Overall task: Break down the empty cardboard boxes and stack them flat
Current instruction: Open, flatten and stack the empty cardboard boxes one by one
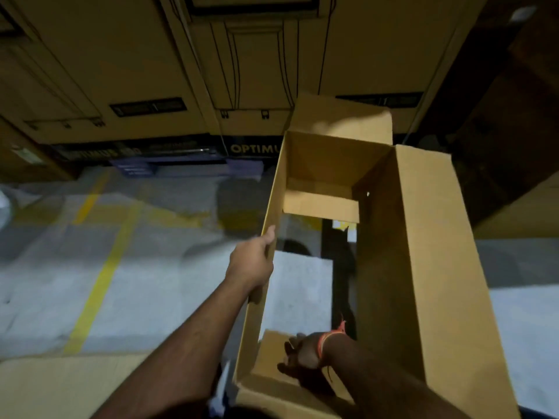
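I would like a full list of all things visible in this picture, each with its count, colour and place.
open cardboard box: one, brown, centre right, bottom open so the floor shows through
large printed cartons: several, brown with black line drawings, stacked along the back
floor: one, grey, left and under the box
floor lines: a few, yellow, on the left
flat cardboard: one piece, brown, bottom left
wrist thread: one, orange, on the right wrist
left hand: one, grip on the box's left wall
right hand: one, inside the box at the near flap; grip unclear
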